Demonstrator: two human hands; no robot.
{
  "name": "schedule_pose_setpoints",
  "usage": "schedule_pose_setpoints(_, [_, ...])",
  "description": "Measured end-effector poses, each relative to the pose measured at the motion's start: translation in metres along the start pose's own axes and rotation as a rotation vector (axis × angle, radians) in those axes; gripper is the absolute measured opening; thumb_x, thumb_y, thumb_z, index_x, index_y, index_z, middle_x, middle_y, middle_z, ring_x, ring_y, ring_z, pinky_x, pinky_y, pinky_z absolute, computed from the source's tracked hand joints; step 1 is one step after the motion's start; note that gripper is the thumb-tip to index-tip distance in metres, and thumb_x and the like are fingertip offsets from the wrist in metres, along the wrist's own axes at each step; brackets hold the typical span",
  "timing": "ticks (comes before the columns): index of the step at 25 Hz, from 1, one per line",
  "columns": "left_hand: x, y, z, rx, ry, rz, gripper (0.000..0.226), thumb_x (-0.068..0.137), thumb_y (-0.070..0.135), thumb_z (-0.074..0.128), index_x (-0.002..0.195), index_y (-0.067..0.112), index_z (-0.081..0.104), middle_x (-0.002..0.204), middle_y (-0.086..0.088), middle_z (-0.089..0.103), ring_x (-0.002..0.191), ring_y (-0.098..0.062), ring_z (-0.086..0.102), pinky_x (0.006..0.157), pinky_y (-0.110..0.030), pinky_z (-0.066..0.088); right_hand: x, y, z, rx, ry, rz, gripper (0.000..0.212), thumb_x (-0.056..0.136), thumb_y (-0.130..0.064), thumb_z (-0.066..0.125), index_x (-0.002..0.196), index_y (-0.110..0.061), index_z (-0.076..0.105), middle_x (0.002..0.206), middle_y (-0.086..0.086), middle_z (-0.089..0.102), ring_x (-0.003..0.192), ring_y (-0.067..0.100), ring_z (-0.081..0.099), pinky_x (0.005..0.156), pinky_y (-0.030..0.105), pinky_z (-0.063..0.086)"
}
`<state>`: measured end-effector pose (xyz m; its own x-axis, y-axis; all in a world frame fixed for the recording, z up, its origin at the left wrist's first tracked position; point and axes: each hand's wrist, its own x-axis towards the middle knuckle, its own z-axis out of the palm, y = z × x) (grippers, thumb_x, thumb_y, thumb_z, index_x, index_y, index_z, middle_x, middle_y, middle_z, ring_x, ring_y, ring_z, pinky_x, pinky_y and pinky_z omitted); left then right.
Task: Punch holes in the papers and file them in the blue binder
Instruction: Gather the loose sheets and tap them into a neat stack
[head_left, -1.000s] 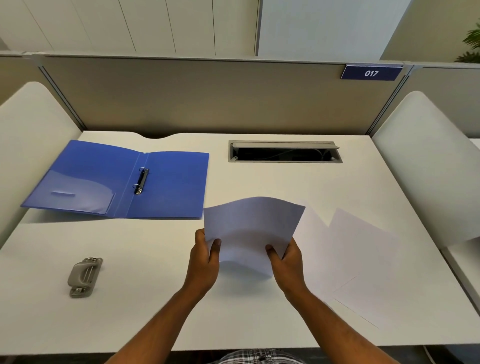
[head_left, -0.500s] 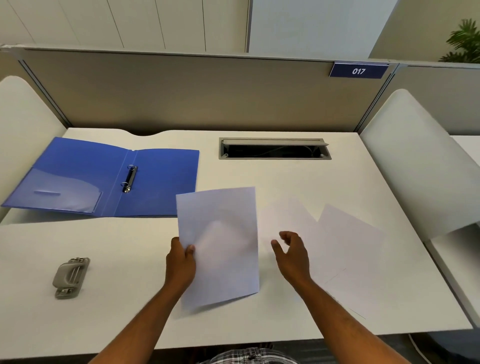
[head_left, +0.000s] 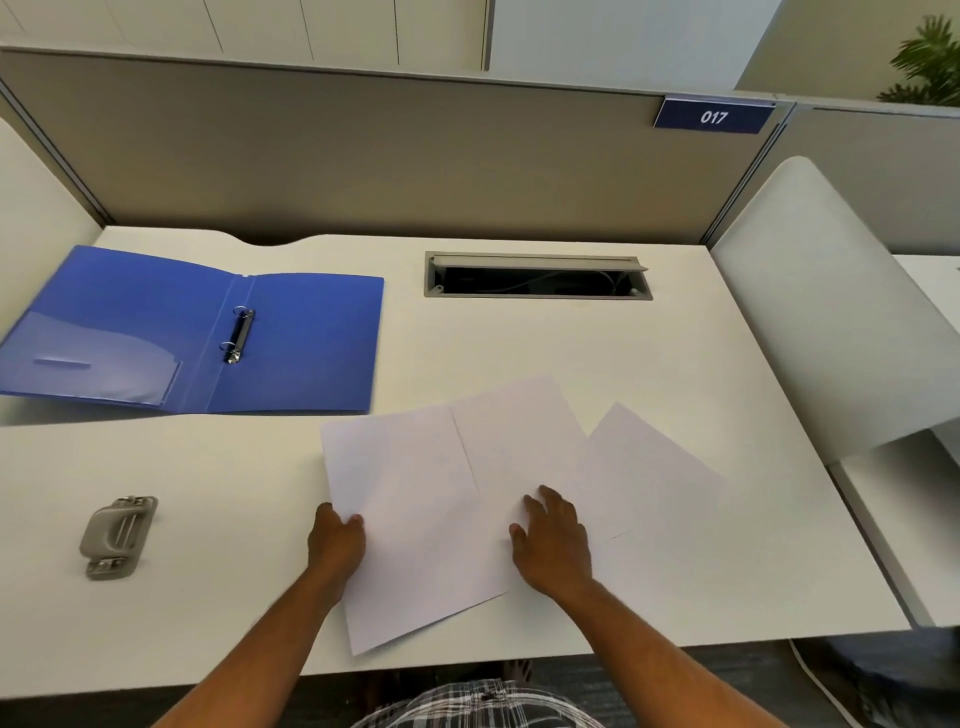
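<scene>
A person's left hand pinches the left edge of a white sheet lying on the white counter, while the right hand rests flat, fingers spread, on a second sheet beside it; a third sheet lies further right. An open blue binder sits at far left, a grey hole punch nearer the front edge
</scene>
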<state>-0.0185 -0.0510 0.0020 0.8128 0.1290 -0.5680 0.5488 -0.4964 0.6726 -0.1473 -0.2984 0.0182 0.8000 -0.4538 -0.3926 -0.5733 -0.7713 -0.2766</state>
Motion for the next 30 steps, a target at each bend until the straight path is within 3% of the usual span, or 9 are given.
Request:
schedule_pose_setpoints(4, [0.001, -0.003, -0.004, -0.01, 0.004, 0.003, 0.036, 0.097, 0.011, 0.049, 0.132, 0.003, 0.045, 0.132, -0.017, 0.057, 0.117, -0.038, 0.055, 0.099, -0.043, 0.044, 0.005, 0.01, -0.008, 0.09, 0.204, 0.092, 0.051, 0.097, -0.045, 0.055, 0.143, -0.025, 0.049, 0.154, 0.0, 0.039, 0.141, 0.023, 0.035, 0.109, 0.043, 0.038])
schedule_pose_setpoints(8, [0.004, -0.008, -0.011, -0.036, -0.014, 0.011, 0.033, 0.097, 0.011, 0.048, 0.129, 0.006, 0.047, 0.128, -0.015, 0.059, 0.104, -0.031, 0.056, 0.089, -0.039, 0.046, 0.015, 0.045, -0.013, 0.02, 0.203, 0.392, 0.095, 0.08, -0.075, 0.06, 0.151, -0.019, 0.033, 0.157, 0.009, 0.029, 0.143, 0.032, 0.028, 0.109, 0.05, 0.037])
schedule_pose_setpoints(10, [0.006, -0.01, -0.014, -0.035, -0.02, 0.017, 0.033, 0.097, 0.011, 0.048, 0.13, 0.007, 0.047, 0.128, -0.013, 0.059, 0.104, -0.03, 0.055, 0.089, -0.038, 0.045, 0.019, 0.054, -0.015, -0.006, 0.167, 0.456, 0.117, 0.068, -0.087, 0.058, 0.154, -0.015, 0.024, 0.154, 0.011, 0.028, 0.139, 0.034, 0.031, 0.106, 0.051, 0.039])
schedule_pose_setpoints(13, [0.006, -0.011, -0.017, -0.02, -0.018, 0.022, 0.034, 0.096, 0.01, 0.047, 0.13, 0.008, 0.048, 0.127, -0.012, 0.059, 0.104, -0.03, 0.056, 0.089, -0.038, 0.045, 0.024, 0.059, -0.022, -0.055, 0.162, 0.468, 0.128, 0.057, -0.095, 0.059, 0.149, -0.011, 0.027, 0.141, 0.012, 0.037, 0.128, 0.033, 0.041, 0.097, 0.049, 0.045])
schedule_pose_setpoints(20, [0.007, -0.007, -0.014, 0.039, -0.006, 0.017, 0.036, 0.096, 0.015, 0.051, 0.13, 0.006, 0.05, 0.129, -0.016, 0.06, 0.114, -0.036, 0.057, 0.093, -0.039, 0.047, 0.035, 0.06, -0.031, -0.041, 0.115, 0.434, 0.111, 0.057, -0.089, 0.068, 0.133, -0.012, 0.041, 0.128, 0.007, 0.046, 0.123, 0.031, 0.047, 0.094, 0.048, 0.044])
schedule_pose_setpoints(24, [0.008, -0.006, -0.013, 0.032, -0.002, 0.01, 0.035, 0.096, 0.015, 0.053, 0.13, 0.006, 0.051, 0.128, -0.016, 0.061, 0.113, -0.036, 0.058, 0.09, -0.037, 0.046, 0.031, 0.056, -0.026, -0.14, 0.194, 0.425, 0.101, 0.061, -0.089, 0.064, 0.126, -0.013, 0.05, 0.123, 0.006, 0.046, 0.117, 0.03, 0.046, 0.089, 0.043, 0.048])
schedule_pose_setpoints(28, [0.009, -0.008, -0.011, 0.045, 0.005, 0.018, 0.036, 0.096, 0.015, 0.053, 0.13, 0.005, 0.05, 0.129, -0.016, 0.06, 0.114, -0.037, 0.057, 0.09, -0.038, 0.045, 0.027, 0.059, -0.01, -0.046, 0.258, 0.356, 0.091, 0.071, -0.078, 0.068, 0.135, -0.016, 0.051, 0.151, 0.013, 0.034, 0.137, 0.035, 0.034, 0.105, 0.044, 0.045])
schedule_pose_setpoints(30, [0.01, -0.01, -0.011, 0.05, 0.003, 0.023, 0.036, 0.096, 0.015, 0.053, 0.131, 0.005, 0.05, 0.13, -0.016, 0.06, 0.115, -0.037, 0.057, 0.092, -0.039, 0.046, 0.025, 0.059, -0.005, 0.042, 0.251, 0.352, 0.088, 0.074, -0.072, 0.071, 0.141, -0.021, 0.044, 0.154, 0.016, 0.029, 0.14, 0.037, 0.03, 0.111, 0.044, 0.04])
